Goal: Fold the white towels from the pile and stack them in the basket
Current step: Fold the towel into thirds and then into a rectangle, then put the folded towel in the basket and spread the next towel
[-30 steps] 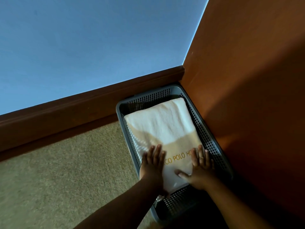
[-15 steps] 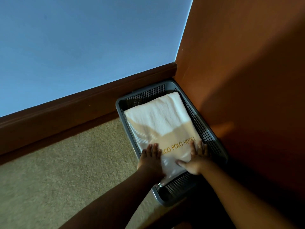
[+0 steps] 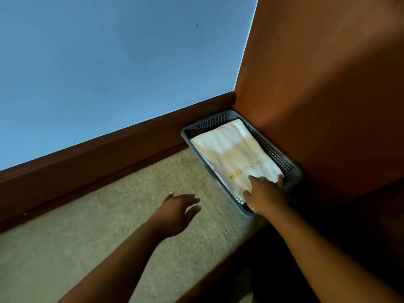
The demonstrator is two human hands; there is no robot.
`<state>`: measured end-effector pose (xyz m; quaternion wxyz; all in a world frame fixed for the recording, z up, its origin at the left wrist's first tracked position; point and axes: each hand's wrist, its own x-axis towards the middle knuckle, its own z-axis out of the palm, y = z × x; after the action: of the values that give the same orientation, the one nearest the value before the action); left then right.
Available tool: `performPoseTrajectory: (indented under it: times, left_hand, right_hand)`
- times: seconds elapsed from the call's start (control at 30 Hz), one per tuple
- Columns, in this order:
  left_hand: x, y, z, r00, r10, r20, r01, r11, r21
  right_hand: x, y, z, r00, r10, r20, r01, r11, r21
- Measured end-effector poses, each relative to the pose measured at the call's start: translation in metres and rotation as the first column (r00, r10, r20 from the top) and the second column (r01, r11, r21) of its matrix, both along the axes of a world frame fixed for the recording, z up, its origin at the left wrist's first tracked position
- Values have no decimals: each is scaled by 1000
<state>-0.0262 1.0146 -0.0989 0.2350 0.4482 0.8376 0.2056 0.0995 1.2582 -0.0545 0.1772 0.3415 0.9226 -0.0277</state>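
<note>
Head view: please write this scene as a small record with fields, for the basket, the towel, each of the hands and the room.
basket: grey perforated plastic basket, on the floor in the corner of two walls
towel: white folded towel with gold lettering, lying flat inside the basket
right: right hand rests on the towel's near end
left: left hand, fingers spread, holds nothing, over the beige carpet
walls: blue wall behind, orange-brown wall at the right

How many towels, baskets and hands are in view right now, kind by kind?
folded towel: 1 showing, lying in the basket
basket: 1
hands: 2, the left hand off the towel, the right hand on its near end
Total: 4
</note>
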Motion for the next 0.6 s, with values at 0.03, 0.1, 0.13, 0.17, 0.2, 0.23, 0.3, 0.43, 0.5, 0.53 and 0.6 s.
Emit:
performPoseTrajectory:
  times: [0.03, 0.1, 0.13, 0.17, 0.2, 0.23, 0.3, 0.43, 0.5, 0.53, 0.6]
  left_hand:
    - [-2, -30, 5, 1000, 24, -8, -24, 1000, 1]
    - [-6, -84, 13, 998, 63, -26, -63, 998, -3]
    - [-7, -110, 17, 996, 81, -31, -81, 997, -5]
    - [-6, -143, 22, 993, 113, -30, -113, 994, -8]
    - [-4, -173, 27, 989, 147, -27, -147, 989, -12]
    - [-3, -197, 30, 983, 180, -18, -181, 983, -14]
    - [3, -250, 36, 964, 267, 5, -267, 964, -4]
    - [38, -364, 38, 885, 459, 75, -461, 887, 2]
    - [64, -418, 31, 823, 559, 96, -560, 828, -19]
    - [80, -444, 28, 789, 607, 101, -606, 794, -39]
    - [111, -486, 20, 719, 683, 127, -680, 730, -75]
  right_hand:
    - [4, -25, 7, 998, 11, -54, -11, 1000, 3]
    - [11, -74, 18, 989, 42, -141, -45, 999, -20]
    - [13, -99, 23, 983, 61, -171, -69, 997, -43]
    - [14, -130, 29, 976, 96, -198, -110, 992, -61]
    - [13, -159, 34, 966, 129, -226, -150, 986, -77]
    - [12, -181, 39, 955, 153, -254, -182, 979, -94]
    - [9, -227, 47, 931, 197, -309, -246, 961, -130]
    - [-3, -317, 53, 867, 377, -325, -440, 886, -146]
    - [-8, -358, 50, 835, 465, -295, -525, 833, -175]
    - [-11, -378, 46, 814, 500, -294, -563, 804, -190]
    - [-13, -412, 40, 773, 550, -316, -624, 749, -223]
